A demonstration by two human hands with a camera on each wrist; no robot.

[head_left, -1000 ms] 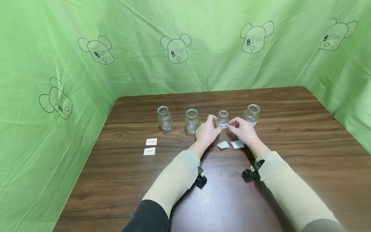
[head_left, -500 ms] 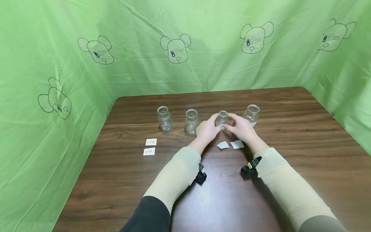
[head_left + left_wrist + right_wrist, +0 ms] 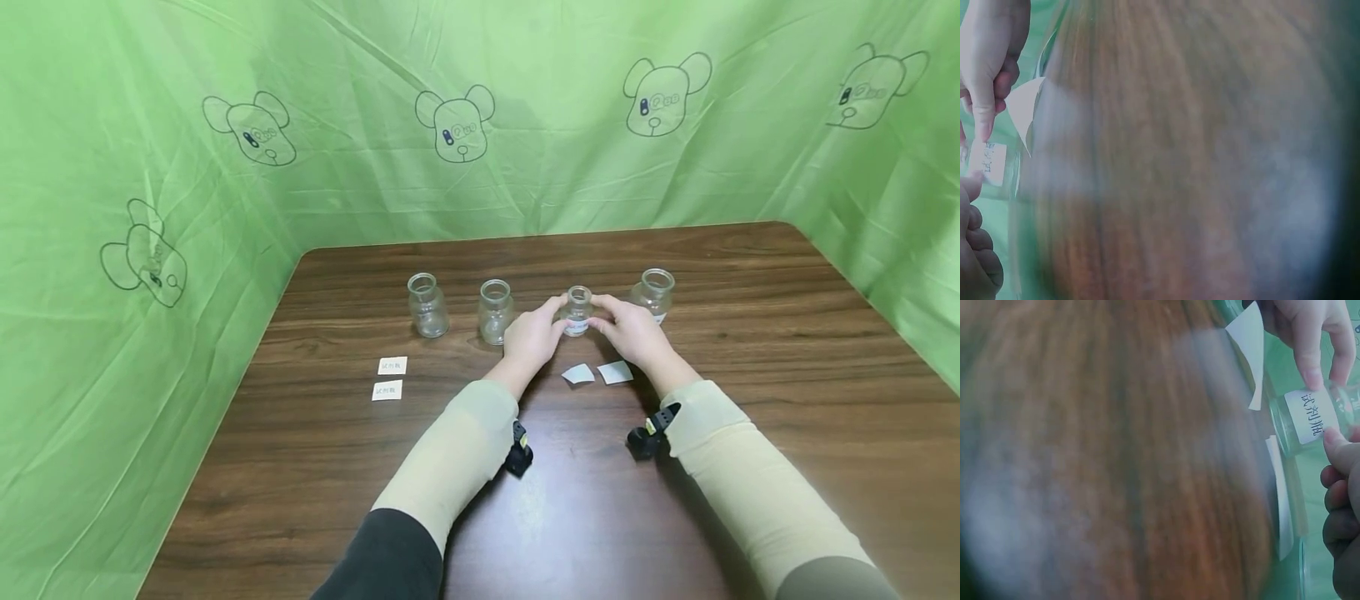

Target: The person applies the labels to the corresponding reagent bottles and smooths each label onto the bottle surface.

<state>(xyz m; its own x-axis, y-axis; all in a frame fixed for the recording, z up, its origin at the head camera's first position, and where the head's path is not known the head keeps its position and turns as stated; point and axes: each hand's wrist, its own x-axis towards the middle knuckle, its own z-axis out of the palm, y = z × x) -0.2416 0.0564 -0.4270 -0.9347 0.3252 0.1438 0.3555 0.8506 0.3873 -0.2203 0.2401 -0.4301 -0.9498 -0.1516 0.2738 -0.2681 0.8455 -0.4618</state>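
Observation:
A small clear glass jar (image 3: pixel 578 302) stands upright between my two hands. Across its front lies a white label (image 3: pixel 1312 416) with handwritten characters. My left hand (image 3: pixel 531 337) grips the jar's left side, the thumb on the label's edge. From the right, my right hand (image 3: pixel 633 333) holds the same jar, its thumb pressing the label's other edge and its forefinger near the neck. In the right wrist view both thumbs touch the label, which lies against the glass.
Two clear jars (image 3: pixel 428 307) (image 3: pixel 496 313) stand to the left, and a wider labelled jar (image 3: pixel 655 292) just right of my right hand. Two bluish-white paper pieces (image 3: pixel 578 374) (image 3: pixel 616 372) lie in front. Two written labels (image 3: pixel 392 366) (image 3: pixel 387 390) lie at the left. Green cloth (image 3: pixel 525 200) hangs behind.
My hands have closed in from the front of the small jar to its two sides, fingers moving back around it. The thumbs have shifted outward to the label's edges. The other jars stay put.

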